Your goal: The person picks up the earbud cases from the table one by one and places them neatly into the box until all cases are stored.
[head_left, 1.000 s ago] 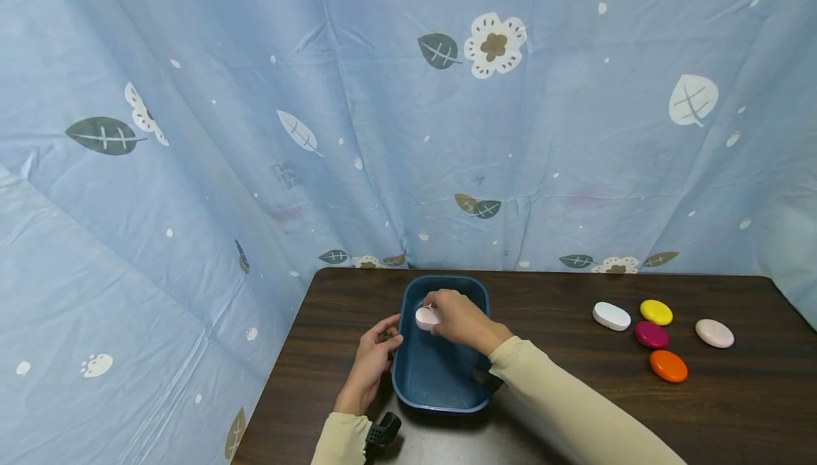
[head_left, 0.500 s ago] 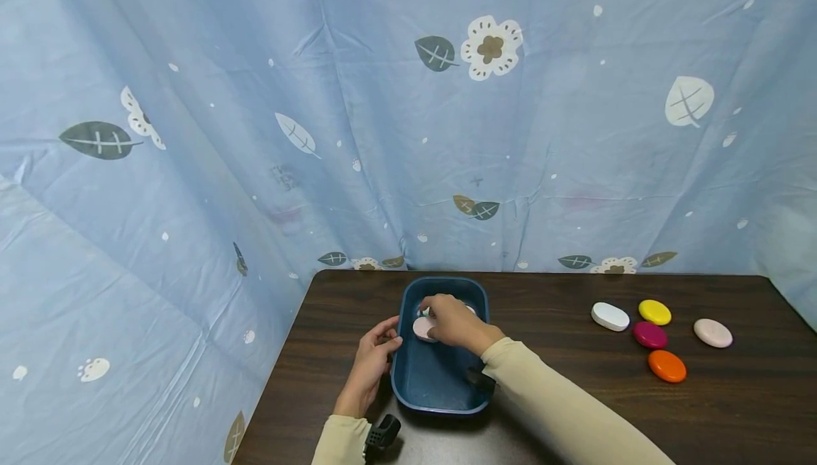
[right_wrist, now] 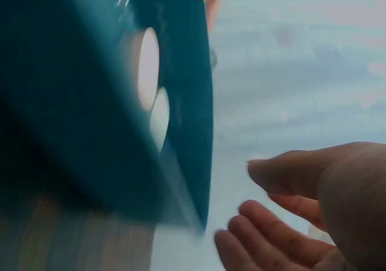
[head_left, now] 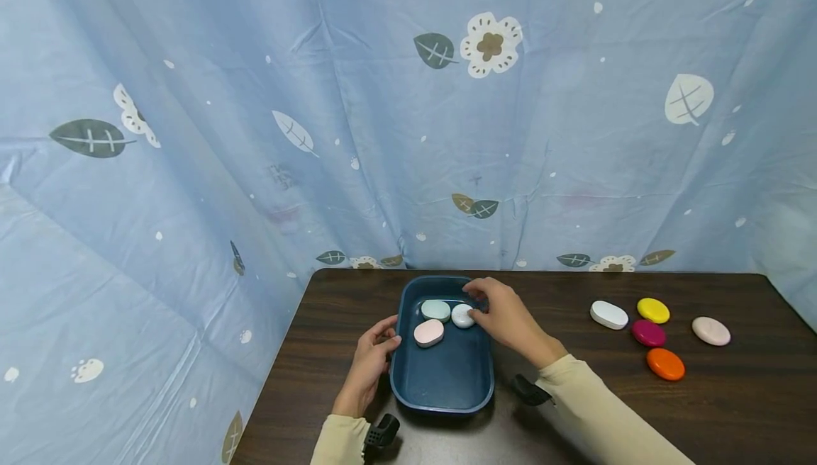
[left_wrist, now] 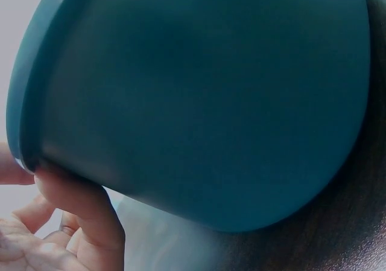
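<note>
A dark blue rectangular tub [head_left: 442, 380] rests on the table near its back edge. Inside lie a pale green oval bar [head_left: 435, 310], a pale pink oval bar [head_left: 428, 333] and a round white piece [head_left: 462, 316]; they look like soap. My left hand [head_left: 369, 362] holds the tub's left rim, thumb and fingers on either side of the wall [left_wrist: 36, 102]. Over the far right rim is my right hand [head_left: 507, 316], thumb near the white piece in the head view. In the right wrist view, nothing sits between its parted thumb and fingers [right_wrist: 259, 235].
To the right on the dark wooden table [head_left: 542, 295] lie a white oval bar [head_left: 609, 315], a yellow one [head_left: 653, 310], a magenta one [head_left: 649, 333], an orange one [head_left: 666, 364] and a pale pink one [head_left: 711, 331]. A blue patterned curtain [head_left: 383, 132] hangs behind.
My right hand has set the pale pink bar down in the tub, let go and moved right to the rim. The green and white pieces have come into plain view. My left hand stays put.
</note>
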The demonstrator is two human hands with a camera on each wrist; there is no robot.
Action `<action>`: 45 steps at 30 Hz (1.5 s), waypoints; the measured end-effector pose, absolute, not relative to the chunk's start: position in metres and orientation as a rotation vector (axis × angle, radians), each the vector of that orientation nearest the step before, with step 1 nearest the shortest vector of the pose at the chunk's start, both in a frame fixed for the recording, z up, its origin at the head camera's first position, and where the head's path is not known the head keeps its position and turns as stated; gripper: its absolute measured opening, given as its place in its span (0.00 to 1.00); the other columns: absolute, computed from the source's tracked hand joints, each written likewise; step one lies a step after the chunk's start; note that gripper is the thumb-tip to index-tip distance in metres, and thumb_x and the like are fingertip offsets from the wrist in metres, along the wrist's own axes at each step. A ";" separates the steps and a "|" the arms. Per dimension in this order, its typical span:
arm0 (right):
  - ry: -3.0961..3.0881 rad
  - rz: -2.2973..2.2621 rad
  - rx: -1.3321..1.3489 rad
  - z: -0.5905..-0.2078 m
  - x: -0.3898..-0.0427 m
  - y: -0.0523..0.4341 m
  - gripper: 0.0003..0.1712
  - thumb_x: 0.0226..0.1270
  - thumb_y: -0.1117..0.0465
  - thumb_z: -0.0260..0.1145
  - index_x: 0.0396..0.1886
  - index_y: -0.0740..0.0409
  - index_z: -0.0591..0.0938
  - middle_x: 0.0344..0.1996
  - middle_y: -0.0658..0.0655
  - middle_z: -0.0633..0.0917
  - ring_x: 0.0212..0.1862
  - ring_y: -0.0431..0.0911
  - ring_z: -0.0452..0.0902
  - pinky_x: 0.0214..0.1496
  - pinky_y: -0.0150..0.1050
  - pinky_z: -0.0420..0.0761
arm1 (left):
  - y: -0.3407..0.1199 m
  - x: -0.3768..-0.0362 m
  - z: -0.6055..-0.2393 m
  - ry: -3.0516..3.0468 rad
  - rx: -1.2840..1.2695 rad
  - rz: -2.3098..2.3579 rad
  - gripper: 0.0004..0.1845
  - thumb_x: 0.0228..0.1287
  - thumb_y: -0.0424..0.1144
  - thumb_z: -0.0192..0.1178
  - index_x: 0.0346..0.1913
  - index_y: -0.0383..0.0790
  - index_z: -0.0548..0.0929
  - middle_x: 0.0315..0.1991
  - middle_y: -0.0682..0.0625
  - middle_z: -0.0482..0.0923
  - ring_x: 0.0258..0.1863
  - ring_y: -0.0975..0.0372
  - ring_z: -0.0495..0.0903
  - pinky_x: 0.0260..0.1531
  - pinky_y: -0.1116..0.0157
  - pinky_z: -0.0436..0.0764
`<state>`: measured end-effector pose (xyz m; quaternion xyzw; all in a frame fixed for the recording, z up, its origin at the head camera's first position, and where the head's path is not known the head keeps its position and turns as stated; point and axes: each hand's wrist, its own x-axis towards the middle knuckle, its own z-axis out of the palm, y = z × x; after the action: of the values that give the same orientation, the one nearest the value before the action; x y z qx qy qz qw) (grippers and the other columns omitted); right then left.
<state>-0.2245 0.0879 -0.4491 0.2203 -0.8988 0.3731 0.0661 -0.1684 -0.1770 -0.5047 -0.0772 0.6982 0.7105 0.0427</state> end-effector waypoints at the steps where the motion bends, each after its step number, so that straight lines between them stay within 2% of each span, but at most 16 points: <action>1: -2.682 1.134 0.638 -0.451 -0.224 0.097 0.20 0.63 0.74 0.74 0.55 0.66 0.85 0.50 0.64 0.86 0.50 0.59 0.85 0.51 0.54 0.85 | -0.177 -0.169 -0.505 2.137 -0.238 2.173 0.24 0.78 0.30 0.56 0.73 0.29 0.73 0.46 0.50 0.70 0.42 0.57 0.71 0.25 0.67 0.72; 10: -2.626 1.082 0.417 -0.472 -0.222 0.182 0.21 0.62 0.74 0.74 0.56 0.70 0.83 0.51 0.70 0.85 0.52 0.64 0.84 0.50 0.60 0.84 | -0.177 -0.169 -0.506 2.141 -0.242 2.157 0.24 0.79 0.31 0.55 0.73 0.30 0.73 0.46 0.49 0.70 0.44 0.56 0.71 0.26 0.66 0.73; 15: -2.635 1.007 0.346 -0.482 -0.221 0.216 0.22 0.62 0.74 0.74 0.56 0.71 0.82 0.51 0.73 0.85 0.51 0.67 0.82 0.51 0.65 0.83 | -0.177 -0.169 -0.506 2.147 -0.248 2.157 0.24 0.78 0.31 0.56 0.73 0.30 0.73 0.47 0.49 0.70 0.44 0.56 0.71 0.26 0.66 0.72; 20: -2.611 0.997 0.313 -0.492 -0.220 0.242 0.22 0.61 0.76 0.74 0.55 0.73 0.82 0.50 0.75 0.84 0.49 0.68 0.82 0.50 0.65 0.83 | -0.177 -0.171 -0.506 2.150 -0.251 2.152 0.24 0.78 0.31 0.55 0.73 0.31 0.74 0.47 0.49 0.70 0.45 0.55 0.71 0.27 0.66 0.72; 24: -2.604 1.014 0.280 -0.497 -0.219 0.258 0.22 0.60 0.76 0.74 0.55 0.75 0.82 0.50 0.77 0.83 0.48 0.70 0.83 0.48 0.64 0.84 | -0.176 -0.170 -0.506 2.158 -0.256 2.140 0.24 0.79 0.32 0.55 0.73 0.31 0.74 0.47 0.49 0.70 0.45 0.55 0.71 0.28 0.65 0.73; 31: -2.633 0.976 0.196 -0.504 -0.222 0.276 0.23 0.61 0.76 0.73 0.55 0.78 0.80 0.52 0.81 0.80 0.49 0.75 0.81 0.49 0.70 0.81 | -0.176 -0.169 -0.506 2.168 -0.256 2.129 0.24 0.79 0.32 0.55 0.74 0.31 0.73 0.47 0.49 0.70 0.45 0.55 0.71 0.28 0.65 0.72; 45: -2.757 0.884 0.114 -0.508 -0.227 0.294 0.27 0.58 0.76 0.73 0.57 0.83 0.77 0.51 0.84 0.79 0.51 0.76 0.77 0.51 0.71 0.76 | -0.176 -0.169 -0.505 2.163 -0.237 2.145 0.24 0.79 0.31 0.55 0.74 0.30 0.73 0.46 0.49 0.70 0.43 0.56 0.71 0.27 0.66 0.72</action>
<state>-0.2272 0.2941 -0.5082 0.0389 -0.9444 0.3028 0.1220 -0.1688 -0.1765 -0.5054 -0.0774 0.7072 0.7014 0.0431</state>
